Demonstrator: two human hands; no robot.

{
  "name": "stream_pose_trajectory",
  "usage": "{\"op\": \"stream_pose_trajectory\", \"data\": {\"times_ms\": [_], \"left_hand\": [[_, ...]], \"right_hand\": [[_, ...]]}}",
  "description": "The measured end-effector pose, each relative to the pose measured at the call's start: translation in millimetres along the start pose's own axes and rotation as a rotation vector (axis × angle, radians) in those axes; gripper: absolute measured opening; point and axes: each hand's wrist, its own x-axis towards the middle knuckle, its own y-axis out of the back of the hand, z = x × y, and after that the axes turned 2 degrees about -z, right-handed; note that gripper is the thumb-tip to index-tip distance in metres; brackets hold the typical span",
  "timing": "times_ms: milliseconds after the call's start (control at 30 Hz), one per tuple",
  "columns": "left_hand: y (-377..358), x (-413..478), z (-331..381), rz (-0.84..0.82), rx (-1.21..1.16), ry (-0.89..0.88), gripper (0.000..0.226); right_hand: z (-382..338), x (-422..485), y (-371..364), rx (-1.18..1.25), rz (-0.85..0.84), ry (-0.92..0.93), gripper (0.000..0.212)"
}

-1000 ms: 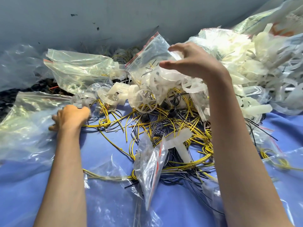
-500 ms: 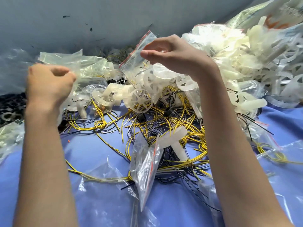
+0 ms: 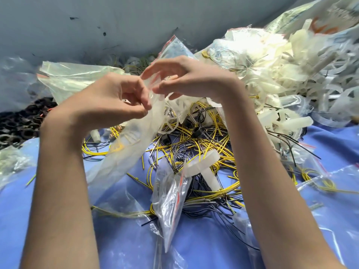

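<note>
At nine o'clock a heap of black ring-shaped parts [image 3: 21, 125] lies at the edge of the blue cloth-covered counter [image 3: 204, 247], with a crumpled pale-green plastic bag [image 3: 71, 78] behind it at ten o'clock. Just right of that, the left hand [image 3: 108, 101] is raised above the counter with a narrow grip: thumb and curled fingers pinch one lip of the clear plastic zip bag with a red strip at its mouth [image 3: 136, 144]. The bag hangs from the centre of the view towards seven o'clock, its lower end reaching down near the cloth. Something yellow shows faintly through the film. The right hand [image 3: 194, 78], at twelve o'clock, pinches the opposite lip, its fingertips almost meeting those of the left. Beneath both lies a tangle of yellow and black wires [image 3: 200, 144], and from one to three o'clock a pile of translucent white plastic parts [image 3: 281, 74]. The film looks thin and slippery, so a lip may slide out of either pinch and the mouth fall shut. An uneven pull could tear the seal, and the trailing end could snag on the wires and drag some along.
</note>
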Motion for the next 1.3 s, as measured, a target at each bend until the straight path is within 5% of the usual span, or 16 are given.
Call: {"op": "stream_pose_trajectory", "data": {"times_ms": [367,700,1033,1167,1300], "left_hand": [[4.7,-0.6,-8.7,-0.080,-0.193,0.147,0.015],[5.8,8.1,-10.9,0.301,-0.222,0.319,0.013],[19.6,8.0,-16.2,0.900,-0.010,0.308,0.022],[18.9,8.6,-18.2,0.908,0.141,0.363,0.037],[16.6,6.0,-19.3,0.842,0.228,0.371,0.025]], "right_hand": [[0.6,9.7,-7.2,-0.048,-0.059,0.066,0.024],[-8.2,6.2,-6.4,0.059,-0.004,0.237,0.011],[6.4,15.2,-15.6,-0.004,-0.220,-0.077,0.025],[10.0,22.7,-21.1,-0.033,-0.044,-0.045,0.046],[16.2,32.0,-28.9,-0.091,0.062,-0.017,0.080]]}}
